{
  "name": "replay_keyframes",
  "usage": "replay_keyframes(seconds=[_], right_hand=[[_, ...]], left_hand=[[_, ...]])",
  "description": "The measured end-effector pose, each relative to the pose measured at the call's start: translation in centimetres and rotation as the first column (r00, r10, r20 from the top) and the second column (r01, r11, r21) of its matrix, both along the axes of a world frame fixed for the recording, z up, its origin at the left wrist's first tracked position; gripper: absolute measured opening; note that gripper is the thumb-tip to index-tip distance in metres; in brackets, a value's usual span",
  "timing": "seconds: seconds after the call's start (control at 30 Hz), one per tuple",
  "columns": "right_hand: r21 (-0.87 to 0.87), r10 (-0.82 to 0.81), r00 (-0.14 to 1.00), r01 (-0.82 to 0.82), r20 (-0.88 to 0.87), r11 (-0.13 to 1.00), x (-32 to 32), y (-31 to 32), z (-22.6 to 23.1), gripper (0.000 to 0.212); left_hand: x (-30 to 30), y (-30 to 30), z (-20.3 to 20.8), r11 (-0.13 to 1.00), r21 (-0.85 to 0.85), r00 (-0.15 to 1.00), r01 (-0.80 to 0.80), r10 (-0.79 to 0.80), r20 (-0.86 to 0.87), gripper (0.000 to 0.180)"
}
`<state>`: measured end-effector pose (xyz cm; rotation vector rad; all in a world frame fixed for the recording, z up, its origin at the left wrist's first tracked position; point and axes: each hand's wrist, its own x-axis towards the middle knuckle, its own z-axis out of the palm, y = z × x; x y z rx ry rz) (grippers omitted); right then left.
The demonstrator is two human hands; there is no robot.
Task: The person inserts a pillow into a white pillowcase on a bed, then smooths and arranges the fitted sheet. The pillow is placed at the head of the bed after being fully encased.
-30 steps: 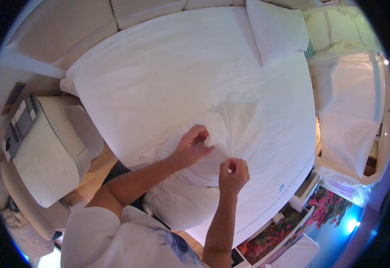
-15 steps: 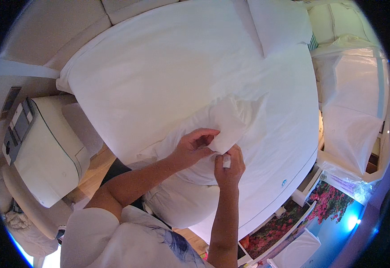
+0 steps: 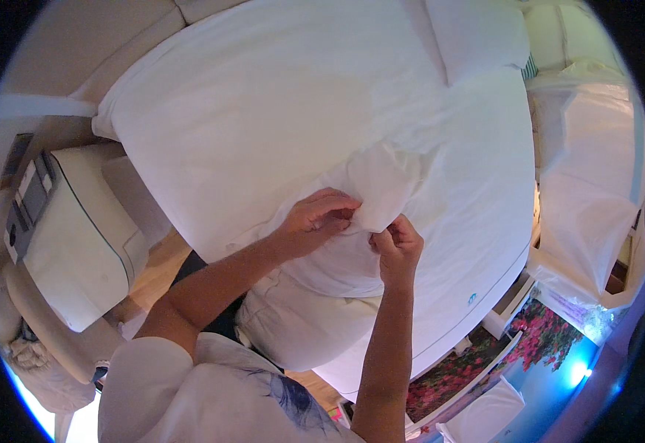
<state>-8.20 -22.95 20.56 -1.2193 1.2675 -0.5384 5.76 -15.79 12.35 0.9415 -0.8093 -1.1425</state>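
A bunched white cloth (image 3: 383,184), possibly a pillowcase, lies across the bed in front of me. My left hand (image 3: 318,214) pinches its near left edge, with thumb and fingers close together. Just to the right, my right hand (image 3: 400,247) grips the near corner between curled fingers and thumb. Between the two hands a smooth flap of the cloth is raised. A puffy white pillow-like bundle (image 3: 304,325) rests against my body under my forearms; I cannot tell whether it joins the cloth.
White bedding (image 3: 241,125) spreads over the large bed, with a pillow (image 3: 477,40) at the far right. A white rounded cabinet (image 3: 79,236) stands left, grey device on top. Plastic-covered furniture (image 3: 595,162) is at the right, and a floral panel (image 3: 547,332) lower right.
Both hands have shifted slightly farther from me, the right one also to the right. They still hold the cloth, and its flap has moved up with them.
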Motion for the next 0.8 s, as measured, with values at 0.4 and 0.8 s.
replay_keyframes(seconds=[0.4,0.8], right_hand=[[-0.049,-0.107,0.988,0.113,0.112,0.992,-0.1,0.1,-0.6,0.01],[-0.019,-0.132,0.98,0.137,0.147,0.99,1.7,0.3,-0.7,0.008]], left_hand=[[1.7,-1.4,-1.7,0.89,-0.423,0.778,-0.173,0.387,0.496,0.018],[1.1,1.7,-2.2,0.998,0.062,0.943,0.023,-0.042,0.331,0.017]])
